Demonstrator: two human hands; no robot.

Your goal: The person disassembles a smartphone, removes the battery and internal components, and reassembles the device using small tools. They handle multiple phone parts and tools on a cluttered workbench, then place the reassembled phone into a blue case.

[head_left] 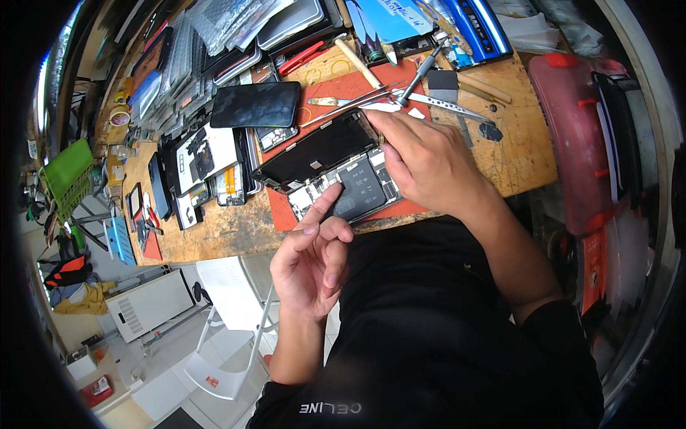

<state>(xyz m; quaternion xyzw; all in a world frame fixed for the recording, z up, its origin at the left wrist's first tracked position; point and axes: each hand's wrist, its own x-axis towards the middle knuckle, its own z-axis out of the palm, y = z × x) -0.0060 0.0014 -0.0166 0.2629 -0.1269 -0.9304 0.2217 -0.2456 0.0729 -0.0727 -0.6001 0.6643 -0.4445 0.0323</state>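
Observation:
An opened smartphone (pixel 390 187) lies on a red mat (pixel 281 213) at the table's near edge. Its display panel (pixel 314 150) is tilted up along the far side, dark inner face toward me. Inside the body show a dark battery (pixel 359 187) and small metal shields. My right hand (pixel 437 163) grips the raised panel's right end with thumb and fingers; the fingertips are partly hidden behind it. With the index finger stretched out, my left hand (pixel 309 266) reaches the parts left of the battery. Its other fingers curl loosely, apart and holding nothing.
Beyond the phone lie tweezers (pixel 457 109), a screwdriver (pixel 420 75) and another dark phone (pixel 256 105). Stacked phone parts in clear bags (pixel 171 79) crowd the far left. A red translucent case (pixel 572 143) stands right of the table, a white folding chair (pixel 229 293) below left.

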